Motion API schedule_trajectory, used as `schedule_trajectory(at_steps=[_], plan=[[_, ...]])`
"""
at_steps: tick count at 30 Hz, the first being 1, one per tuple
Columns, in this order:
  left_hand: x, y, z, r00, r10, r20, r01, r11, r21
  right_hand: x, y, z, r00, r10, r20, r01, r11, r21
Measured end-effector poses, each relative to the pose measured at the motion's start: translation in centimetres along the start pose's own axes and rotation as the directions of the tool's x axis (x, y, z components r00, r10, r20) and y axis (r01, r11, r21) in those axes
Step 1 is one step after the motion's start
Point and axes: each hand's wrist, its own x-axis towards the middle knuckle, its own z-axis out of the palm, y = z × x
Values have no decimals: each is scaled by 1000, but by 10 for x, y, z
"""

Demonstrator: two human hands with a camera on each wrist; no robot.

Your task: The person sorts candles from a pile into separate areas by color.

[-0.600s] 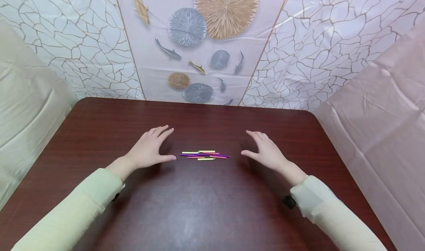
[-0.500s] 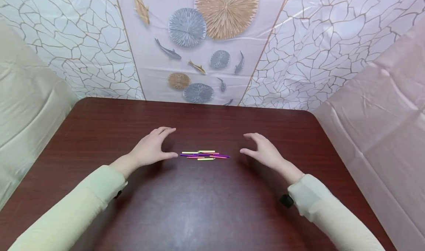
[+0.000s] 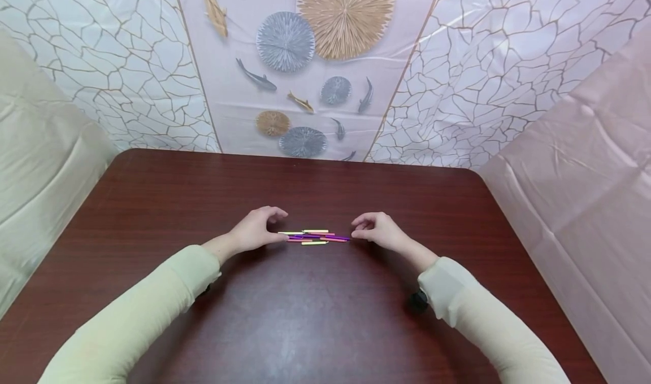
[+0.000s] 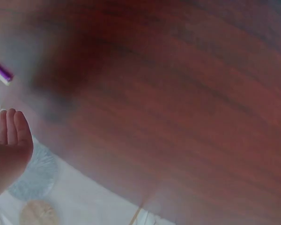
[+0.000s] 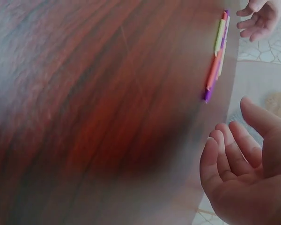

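Observation:
Several thin yellow, orange and purple sticks point(image 3: 315, 238), candle-like in shape, lie in a loose bundle running left to right on the dark table. At the bundle's left end is my left hand point(image 3: 254, 230), thumb and fingers apart; its thumb tip overlaps the stick ends, and I cannot tell whether it touches them. My right hand point(image 3: 383, 232) hovers by the right end with loosely bent fingers. In the right wrist view, that hand point(image 5: 246, 173) has its thumb apart from the fingers and holds nothing. The left wrist view catches only one end of the sticks point(image 4: 1, 71).
The reddish-brown wooden table point(image 3: 305, 316) has rounded far corners. Behind it hangs a patterned cloth point(image 3: 315, 90) with fish and discs. Pale fabric walls point(image 3: 580, 164) stand along both sides. Dark wrist devices point(image 3: 419, 301) show beneath the cuffs.
Both hands have moved inward toward the sticks, the left rightward and the right leftward. Their fingers have bent more. The sticks look unmoved.

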Motion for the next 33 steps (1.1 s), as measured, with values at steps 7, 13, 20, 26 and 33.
schedule_trajectory(at_steps=[7,13,20,26,33], plan=[[6,-13,14,1000,23,4,-23,999,-29,5,0,10,999,-24,44,24,1000,-7],[9,-18,18,999,38,-29,-39,999,-35,8,0,14,998,-38,50,39,999,-21],[9,-21,21,998,55,-40,-55,999,1,10,0,16,998,-42,51,44,998,-43],[9,-20,23,996,74,-56,-73,997,13,12,-1,19,998,-42,35,45,994,-104],[9,-22,24,995,90,-49,-89,996,22,12,-6,20,999,-46,27,50,983,-176]])
